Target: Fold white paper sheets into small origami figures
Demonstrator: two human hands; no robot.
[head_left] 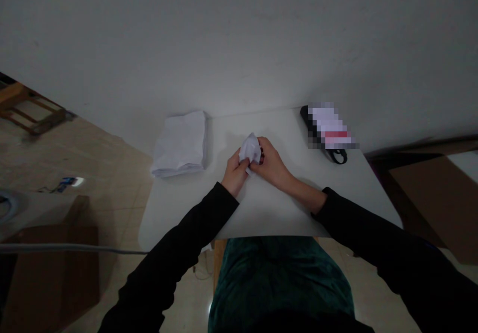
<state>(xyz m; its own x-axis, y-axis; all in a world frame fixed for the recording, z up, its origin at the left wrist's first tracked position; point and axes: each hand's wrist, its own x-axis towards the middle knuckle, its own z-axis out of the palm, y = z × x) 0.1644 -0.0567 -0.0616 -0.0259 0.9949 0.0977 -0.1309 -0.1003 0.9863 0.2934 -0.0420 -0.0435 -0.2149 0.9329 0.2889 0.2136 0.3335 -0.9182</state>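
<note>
A crumpled piece of white paper (249, 147) is held between my two hands, above the middle of the white table. My left hand (235, 172) grips its lower left side, thumb on top. From the right, my right hand (274, 166) pinches the same paper, with the fingers curled behind it. Something dark shows between the right fingers, too small to make out. To the left of my hands lies a stack of folded white sheets (181, 143) near the table's far left corner.
The white table (261, 218) stands against a grey wall. At its far right lies a black item with a strap (339, 156), its top blurred out. Cardboard boxes (440, 203) are on the right, and a brown box (59, 273) on the left. A grey cable (74, 248) crosses at left.
</note>
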